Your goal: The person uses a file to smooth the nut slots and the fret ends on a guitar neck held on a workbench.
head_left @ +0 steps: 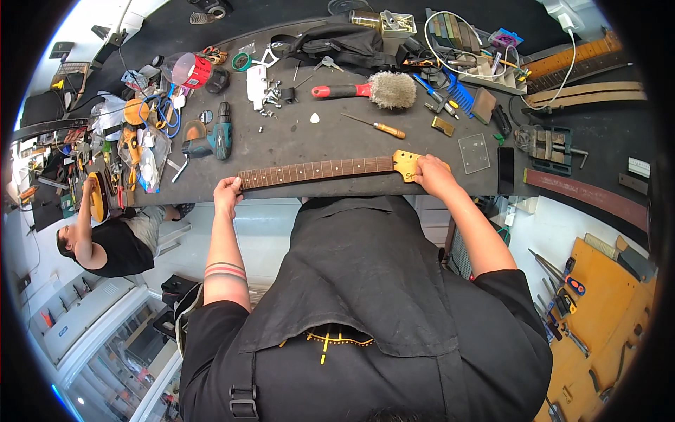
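A guitar neck with a dark, dotted fretboard and a pale yellow headstock lies crosswise near the front edge of the bench, fretboard facing up. At its left, body end, my left hand pinches it between thumb and fingers. The headstock is gripped by my right hand, thumb on top, with the fingers partly hidden. Beyond the neck are a screwdriver with a wooden handle and a small white pick-shaped piece.
A cordless drill and a red-handled brush lie on the dark bench. At right are a clear plate, a phone and a vise. Another person works at far left among cluttered tools.
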`<state>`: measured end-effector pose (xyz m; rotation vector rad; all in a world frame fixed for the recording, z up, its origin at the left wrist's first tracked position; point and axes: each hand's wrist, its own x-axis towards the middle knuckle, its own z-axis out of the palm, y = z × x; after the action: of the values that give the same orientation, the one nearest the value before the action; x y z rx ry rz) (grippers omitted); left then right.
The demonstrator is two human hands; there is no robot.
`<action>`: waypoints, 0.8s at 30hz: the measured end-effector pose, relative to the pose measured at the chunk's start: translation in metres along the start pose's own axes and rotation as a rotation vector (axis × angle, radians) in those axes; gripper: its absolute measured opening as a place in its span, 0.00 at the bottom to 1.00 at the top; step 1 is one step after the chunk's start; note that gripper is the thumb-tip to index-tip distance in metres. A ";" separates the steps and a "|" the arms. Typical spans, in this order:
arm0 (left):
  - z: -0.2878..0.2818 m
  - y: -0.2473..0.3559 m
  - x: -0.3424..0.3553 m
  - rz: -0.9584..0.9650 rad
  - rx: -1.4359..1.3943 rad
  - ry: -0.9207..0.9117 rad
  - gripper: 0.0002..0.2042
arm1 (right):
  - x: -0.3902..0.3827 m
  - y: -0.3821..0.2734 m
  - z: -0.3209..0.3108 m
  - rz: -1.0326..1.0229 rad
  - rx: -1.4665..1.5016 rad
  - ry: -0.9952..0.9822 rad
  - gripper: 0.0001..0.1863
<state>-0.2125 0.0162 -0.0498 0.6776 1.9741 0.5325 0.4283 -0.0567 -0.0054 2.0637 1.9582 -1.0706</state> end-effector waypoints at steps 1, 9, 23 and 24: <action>-0.001 0.000 0.000 -0.052 -0.022 -0.018 0.15 | 0.000 -0.002 -0.001 -0.007 0.003 0.020 0.13; -0.005 0.008 -0.004 -0.095 -0.036 -0.036 0.15 | 0.006 -0.019 -0.019 0.083 -0.035 -0.094 0.11; 0.021 -0.028 0.005 0.195 0.086 0.059 0.22 | -0.041 -0.183 -0.105 -0.580 0.631 0.188 0.26; 0.023 -0.027 0.007 0.200 0.087 0.057 0.22 | -0.051 -0.204 -0.135 -0.755 0.579 0.224 0.27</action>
<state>-0.2017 0.0031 -0.0812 0.9310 2.0036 0.5941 0.3022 0.0053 0.2009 1.7021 2.9442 -1.7742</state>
